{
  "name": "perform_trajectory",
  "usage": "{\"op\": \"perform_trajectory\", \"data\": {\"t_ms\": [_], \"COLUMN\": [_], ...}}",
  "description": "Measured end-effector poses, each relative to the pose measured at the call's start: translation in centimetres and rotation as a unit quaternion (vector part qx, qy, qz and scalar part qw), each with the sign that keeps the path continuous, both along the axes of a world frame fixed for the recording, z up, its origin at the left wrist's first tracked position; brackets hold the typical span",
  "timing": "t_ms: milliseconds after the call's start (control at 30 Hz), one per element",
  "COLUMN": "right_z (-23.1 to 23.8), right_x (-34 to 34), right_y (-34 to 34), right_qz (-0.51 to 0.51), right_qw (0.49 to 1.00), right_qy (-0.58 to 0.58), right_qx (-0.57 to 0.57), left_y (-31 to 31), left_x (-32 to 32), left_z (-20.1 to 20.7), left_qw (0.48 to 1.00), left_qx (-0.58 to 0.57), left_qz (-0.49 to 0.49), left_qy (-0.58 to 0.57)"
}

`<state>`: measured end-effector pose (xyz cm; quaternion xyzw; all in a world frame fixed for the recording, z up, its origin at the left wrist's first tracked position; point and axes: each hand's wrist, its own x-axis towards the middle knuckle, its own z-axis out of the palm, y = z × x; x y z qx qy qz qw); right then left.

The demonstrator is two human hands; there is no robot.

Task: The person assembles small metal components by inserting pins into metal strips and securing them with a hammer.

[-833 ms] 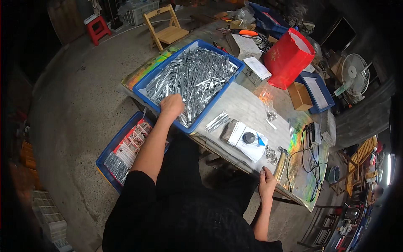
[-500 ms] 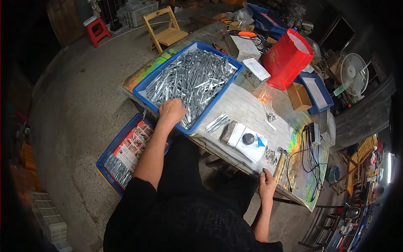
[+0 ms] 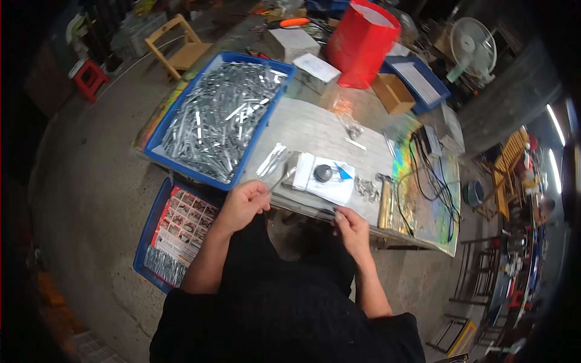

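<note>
My left hand (image 3: pixel 244 207) is closed in a pinch on a thin metal strip (image 3: pixel 282 180), which sticks out toward the right over the table's front edge. At that same edge, my right hand (image 3: pixel 353 231) has thumb and fingers pinched together. A small dark tip shows at its fingertips, too blurred to name. A blue tray (image 3: pixel 232 178) heaped with similar metal strips (image 3: pixel 221 115) lies left of centre. Between tray and hands is a small bunch of strips (image 3: pixel 272 160). Beside it, a white-covered block (image 3: pixel 307 171) carries a round black knob-like piece (image 3: pixel 323 173).
Right of the block lie small metal bits (image 3: pixel 367 189), a hammer (image 3: pixel 385 202) and black cables (image 3: pixel 433 172). A second blue tray (image 3: pixel 145 248) stands low at left. Farther back are a red bag (image 3: pixel 361 48), a cardboard box (image 3: pixel 392 94) and a fan (image 3: pixel 473 49).
My left hand has left the heaped tray and come toward me with a metal strip. My right hand has moved left, nearer to it. The whole view has shifted.
</note>
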<state>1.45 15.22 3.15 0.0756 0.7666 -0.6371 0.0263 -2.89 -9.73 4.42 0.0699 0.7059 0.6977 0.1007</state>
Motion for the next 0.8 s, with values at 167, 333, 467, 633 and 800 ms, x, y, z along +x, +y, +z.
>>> {"op": "perform_trajectory", "data": {"t_ms": [167, 333, 467, 633, 800], "right_z": [-0.3, -1.9, -2.8, -1.7, -3.3], "right_x": [-0.2, 0.2, 1.0, 1.2, -2.9], "right_y": [-2.4, -2.1, -1.1, 1.1, 7.6], "right_qz": [0.013, -0.019, -0.001, 0.059, -0.117], "right_qw": [0.968, 0.962, 0.976, 0.995, 0.935], "right_qy": [-0.013, 0.011, 0.027, 0.001, 0.14], "right_qx": [-0.251, -0.273, -0.218, -0.086, 0.306], "left_y": [4.9, 7.7, 8.6, 8.6, 8.1], "left_x": [2.2, 2.8, 2.6, 2.6, 2.6], "left_z": [-2.2, -2.1, -3.0, -4.8, -5.0], "left_qw": [0.994, 0.982, 0.97, 0.962, 0.973], "left_qx": [0.001, -0.118, -0.151, -0.136, -0.107], "left_qz": [-0.106, -0.146, -0.181, -0.206, -0.188], "left_qy": [-0.036, 0.021, 0.06, 0.114, 0.084]}}
